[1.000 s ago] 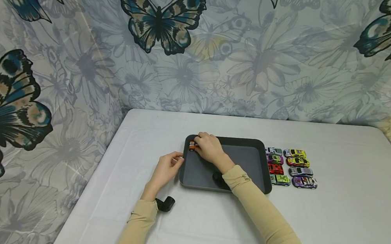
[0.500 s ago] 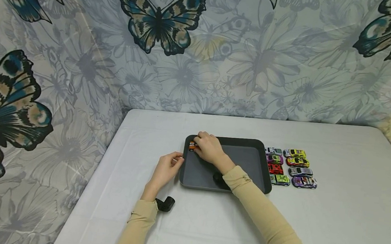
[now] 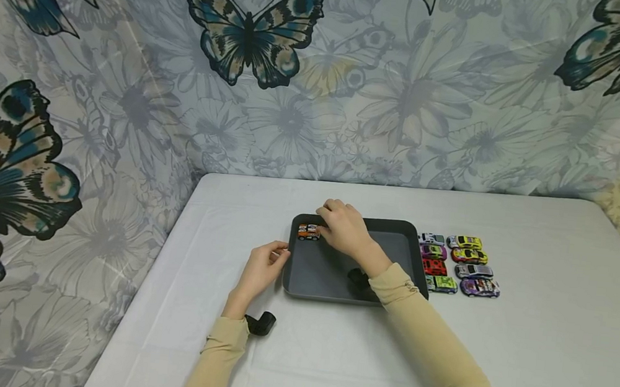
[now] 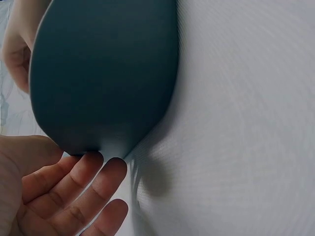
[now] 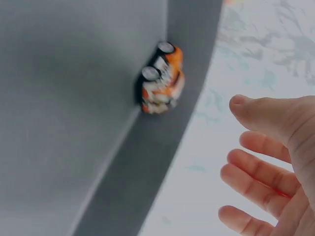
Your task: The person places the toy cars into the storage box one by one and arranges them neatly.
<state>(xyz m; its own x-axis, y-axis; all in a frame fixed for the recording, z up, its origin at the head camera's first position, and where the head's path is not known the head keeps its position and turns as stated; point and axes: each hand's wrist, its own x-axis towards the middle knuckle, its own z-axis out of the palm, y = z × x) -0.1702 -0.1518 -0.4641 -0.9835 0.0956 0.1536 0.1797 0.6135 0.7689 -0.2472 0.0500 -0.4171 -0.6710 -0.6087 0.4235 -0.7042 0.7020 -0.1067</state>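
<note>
An orange-and-white toy car (image 3: 309, 232) rests in the back left corner of a dark grey tray (image 3: 315, 278). In the right wrist view, the car (image 5: 162, 81) lies against the tray wall. My right hand (image 3: 347, 231) hovers just right of the car. Its fingers and thumb (image 5: 266, 115) are spread apart with nothing between them. At the tray's left side, my left hand (image 3: 262, 270) pinches the rim. The left wrist view shows the thumb at the rim and the fingertips (image 4: 115, 169) against the tray's outer wall (image 4: 103, 73).
Several toy cars stand in two columns right of the tray, among them a red one (image 3: 434, 267), a yellow one (image 3: 465, 241) and a purple one (image 3: 480, 288). A white cloth (image 3: 542, 340) covers the table. Butterfly-print fabric (image 3: 408, 103) hangs behind it.
My right hand has let go of the orange toy car and moved up and to the right, uncovering it. My left hand has stayed at the tray's rim.
</note>
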